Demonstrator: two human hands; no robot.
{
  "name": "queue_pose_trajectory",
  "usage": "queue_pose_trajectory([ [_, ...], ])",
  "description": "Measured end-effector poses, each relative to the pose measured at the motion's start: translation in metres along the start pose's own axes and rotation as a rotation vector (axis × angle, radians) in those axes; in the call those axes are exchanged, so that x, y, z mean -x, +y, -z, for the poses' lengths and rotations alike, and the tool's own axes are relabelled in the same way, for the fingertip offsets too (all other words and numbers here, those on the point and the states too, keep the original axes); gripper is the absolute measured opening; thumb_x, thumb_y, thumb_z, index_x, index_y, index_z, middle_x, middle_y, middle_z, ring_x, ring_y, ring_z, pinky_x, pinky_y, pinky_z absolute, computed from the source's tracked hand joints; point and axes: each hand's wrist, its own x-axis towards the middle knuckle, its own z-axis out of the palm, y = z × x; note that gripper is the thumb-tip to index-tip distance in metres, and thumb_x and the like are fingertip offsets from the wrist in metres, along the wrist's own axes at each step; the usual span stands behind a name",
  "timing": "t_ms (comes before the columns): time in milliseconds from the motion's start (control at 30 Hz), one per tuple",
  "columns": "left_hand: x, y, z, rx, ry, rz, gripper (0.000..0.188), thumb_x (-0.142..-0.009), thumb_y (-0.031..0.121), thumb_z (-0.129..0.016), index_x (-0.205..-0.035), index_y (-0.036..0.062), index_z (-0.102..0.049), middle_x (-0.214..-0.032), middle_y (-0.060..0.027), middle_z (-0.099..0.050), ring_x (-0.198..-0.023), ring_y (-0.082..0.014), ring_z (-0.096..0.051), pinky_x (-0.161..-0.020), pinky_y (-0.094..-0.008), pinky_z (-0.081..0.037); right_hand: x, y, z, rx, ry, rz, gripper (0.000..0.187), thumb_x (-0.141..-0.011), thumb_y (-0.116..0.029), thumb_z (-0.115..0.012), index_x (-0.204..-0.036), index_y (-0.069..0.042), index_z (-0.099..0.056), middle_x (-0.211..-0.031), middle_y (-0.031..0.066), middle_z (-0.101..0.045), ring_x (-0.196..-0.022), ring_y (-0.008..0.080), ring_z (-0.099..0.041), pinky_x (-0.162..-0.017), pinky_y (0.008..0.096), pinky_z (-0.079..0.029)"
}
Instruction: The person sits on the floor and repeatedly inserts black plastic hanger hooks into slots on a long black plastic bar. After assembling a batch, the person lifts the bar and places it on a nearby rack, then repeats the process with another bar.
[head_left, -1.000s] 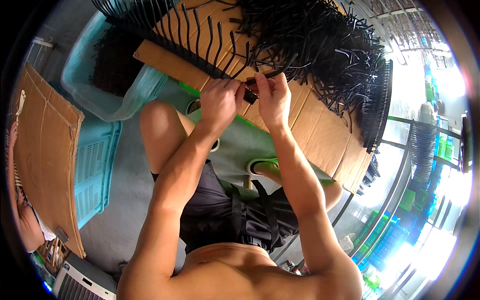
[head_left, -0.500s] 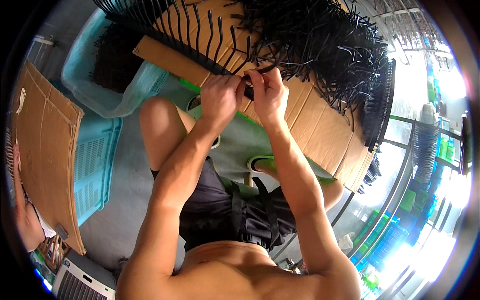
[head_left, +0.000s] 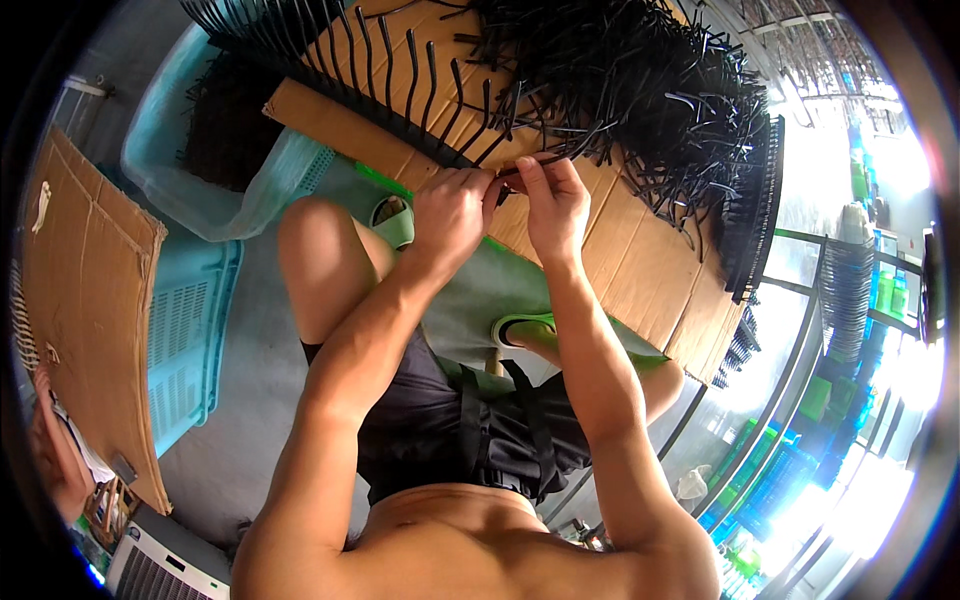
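My left hand [head_left: 453, 212] is closed around the near end of a long black bar [head_left: 425, 147]. Thin curved black strips, shaped like spectacle temples, stand in a row along that bar. Beside it, my right hand [head_left: 556, 212] pinches one loose black strip [head_left: 560, 156] between thumb and fingers, close to the left fingertips. Fingers hide the strip's inner end, so I cannot tell whether it touches the bar. Just beyond my right hand lies a big tangled pile of the same black strips [head_left: 640, 90].
Cardboard [head_left: 640, 265] covers the work surface. A filled black rack [head_left: 757, 215] stands at its right end. To the left are a lined blue basket [head_left: 150, 150] with dark contents, another blue basket [head_left: 190, 335], a cardboard sheet [head_left: 95, 310], and another person's arm [head_left: 60, 450].
Both hands and the bar have shifted slightly right and toward me. The right-hand strip now points out to the right. At far left, the other person's arm has moved lower.
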Motion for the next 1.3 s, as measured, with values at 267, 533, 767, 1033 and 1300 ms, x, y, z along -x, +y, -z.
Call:
queue_pose_trajectory([
  [267,-0.003,0.001,0.0,0.003,-0.015,-0.001,0.007,-0.082,0.013,-0.07,-0.084,0.0064,-0.069,-0.077,-0.0117,-0.068,-0.07,-0.032,-0.065,-0.062,-0.0418,-0.052,0.003,0.008,-0.001,-0.041,0.052,0.026,0.017,-0.093,-0.015,-0.069,-0.093,0.001,-0.064,-0.084,0.0082,-0.071,-0.073,0.0111,-0.066,-0.068,0.0267,-0.054],
  [533,-0.002,0.001,0.0,-0.012,0.021,0.0,0.012,-0.08,0.012,-0.07,-0.073,0.0064,-0.062,-0.07,-0.0094,-0.064,-0.066,-0.0284,-0.062,-0.062,-0.0411,-0.05,0.002,-0.009,-0.005,0.758,-0.098,0.487,0.017,-0.085,-0.016,-0.074,-0.09,-0.003,-0.067,-0.074,0.0127,-0.067,-0.065,0.0135,-0.065,-0.059,0.0301,-0.051],
  [767,0.003,0.012,0.009,-0.093,-0.19,0.278,0.011,-0.081,0.016,-0.07,-0.081,0.0048,-0.07,-0.073,-0.0101,-0.068,-0.065,-0.0281,-0.067,-0.056,-0.0382,-0.053,-0.091,-0.019,0.025,0.839,-0.411,0.238,0.034,-0.082,0.0,-0.062,-0.114,-0.01,-0.069,-0.111,0.0132,-0.065,-0.095,0.0284,-0.067,-0.083,0.0351,-0.054],
  [1033,0.008,0.02,-0.008,0.035,-0.029,0.091,0.013,-0.081,0.016,-0.071,-0.086,0.004,-0.07,-0.074,-0.0126,-0.069,-0.067,-0.0257,-0.069,-0.058,-0.0354,-0.055,-0.093,0.003,0.039,1.09,-0.327,0.507,0.03,-0.084,0.001,-0.061,-0.111,-0.008,-0.068,-0.108,0.0143,-0.064,-0.095,0.0342,-0.065,-0.085,0.0378,-0.055],
  [1300,0.002,0.012,-0.012,0.01,0.038,-0.081,0.014,-0.081,0.014,-0.072,-0.075,0.0068,-0.062,-0.066,-0.0101,-0.062,-0.06,-0.0301,-0.061,-0.054,-0.041,-0.049,0.002,-0.015,0.032,-0.066,-0.17,-0.038,0.014,-0.098,-0.003,-0.055,-0.109,0.004,-0.058,-0.101,0.0124,-0.069,-0.089,0.017,-0.068,-0.081,0.0305,-0.057],
])
